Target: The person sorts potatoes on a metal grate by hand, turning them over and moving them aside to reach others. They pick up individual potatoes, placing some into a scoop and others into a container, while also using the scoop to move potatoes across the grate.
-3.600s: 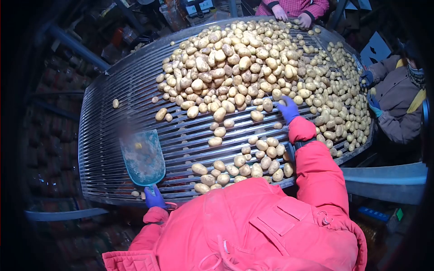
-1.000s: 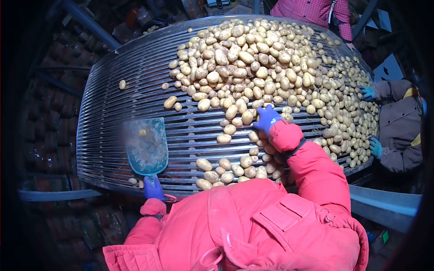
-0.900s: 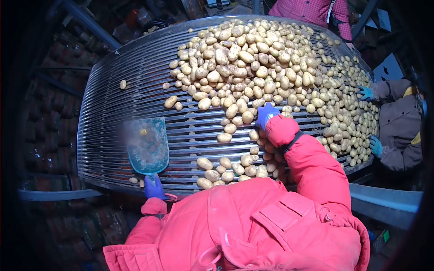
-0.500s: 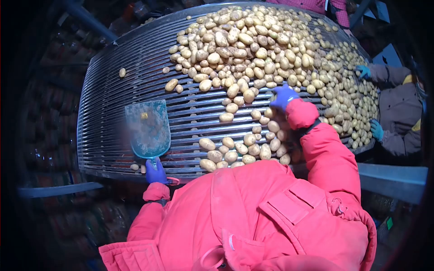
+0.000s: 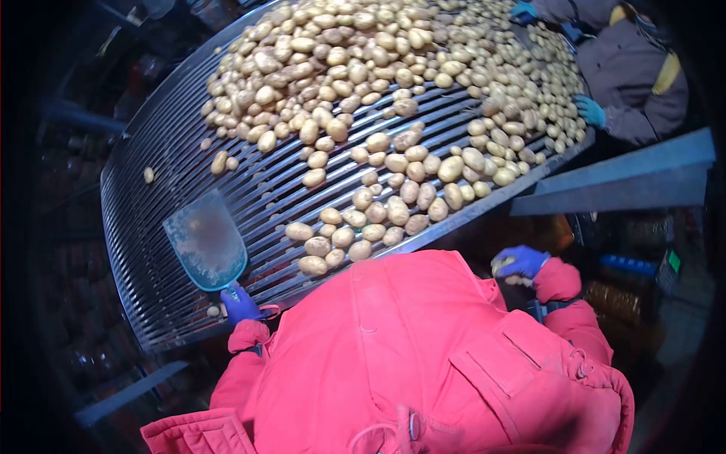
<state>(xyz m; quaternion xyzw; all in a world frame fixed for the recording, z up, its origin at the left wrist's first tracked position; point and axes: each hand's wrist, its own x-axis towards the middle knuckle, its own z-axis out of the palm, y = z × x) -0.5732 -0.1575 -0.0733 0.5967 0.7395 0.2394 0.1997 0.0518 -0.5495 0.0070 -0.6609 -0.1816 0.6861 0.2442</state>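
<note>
Left hand (image 5: 240,305) closes its grip on the one teal scoop (image 5: 206,242), which lies on the slatted table (image 5: 144,257). Right hand (image 5: 522,261), just off the table's near edge, clutches a potato (image 5: 499,266); those heaped on the table are too many to count.

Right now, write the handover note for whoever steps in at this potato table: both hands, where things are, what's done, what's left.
Left hand, blue glove: closed on the handle of the scoop, which lies on the slatted table near its front edge.
Right hand: off the table, past its front edge, closed on a potato.
Potatoes: a big heap on the far half and a loose cluster by the front edge. A co-worker's gloved hand is at the far right edge.
Done: one potato is off the table, in hand.
Left: heap and cluster lie on the table; no potato shows in the scoop.
</note>
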